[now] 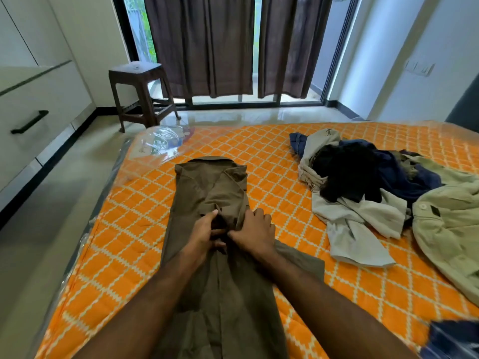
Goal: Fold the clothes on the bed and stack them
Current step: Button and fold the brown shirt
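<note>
An olive-brown shirt [207,193] lies lengthwise on the orange patterned mattress [134,229], collar at the far end, its sides folded inward. Both my hands meet at its middle. My left hand [204,231] holds a fold of the fabric with its fingers curled into it. My right hand [255,231] pinches the cloth edge beside it, fingers bent over the shirt. A pile of unfolded clothes [363,182] in black, navy, white and pale green lies to the right.
A pale green garment [451,229] spreads to the mattress's right edge. Dark blue cloth [451,340] shows at the bottom right. A brown plastic stool [140,94] stands on the floor beyond the bed. White drawers [33,112] line the left wall.
</note>
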